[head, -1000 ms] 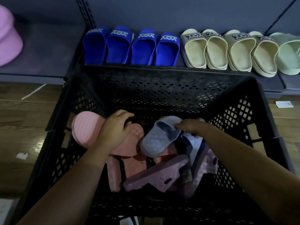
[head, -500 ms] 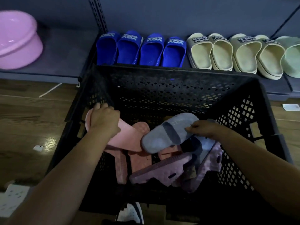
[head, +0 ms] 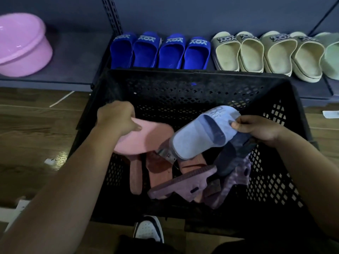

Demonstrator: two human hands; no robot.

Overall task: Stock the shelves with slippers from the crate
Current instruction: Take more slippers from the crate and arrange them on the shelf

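While both hands are down in the black crate (head: 183, 83), the step in hand looks like the pick-up: one slipper taken in each hand, neither yet over the shelf (head: 77, 57). The left hand (head: 117, 118) grips the pink slipper (head: 146, 140) at its near edge, its fingers (head: 136, 127) curled over the rim, with the slipper raised above the heap at the crate's left side. The right hand (head: 256, 128) pinches the pale blue slipper (head: 201, 136) by the toe end of its strap, fingers (head: 236, 124) pressed against the upper, so the heel hangs down toward the pile. More pairs lie below, among them a purple slipper (head: 183, 182) on its side and reddish-pink ones beneath it, so the job seems far from finished. On the shelf behind the crate, the blue slippers (head: 159, 50) and the cream slippers (head: 266, 52) stand in neat rows, toes to the back, with a green slipper (head: 332, 57) at the far right and a pink basin (head: 22, 44) on the shelf's left bay. The next move probably calls for lifting both slippers over the crate's far wall, turning each sole-down, and finding a free stretch of shelf. As the two colours differ, each likely needs its own mate and place.
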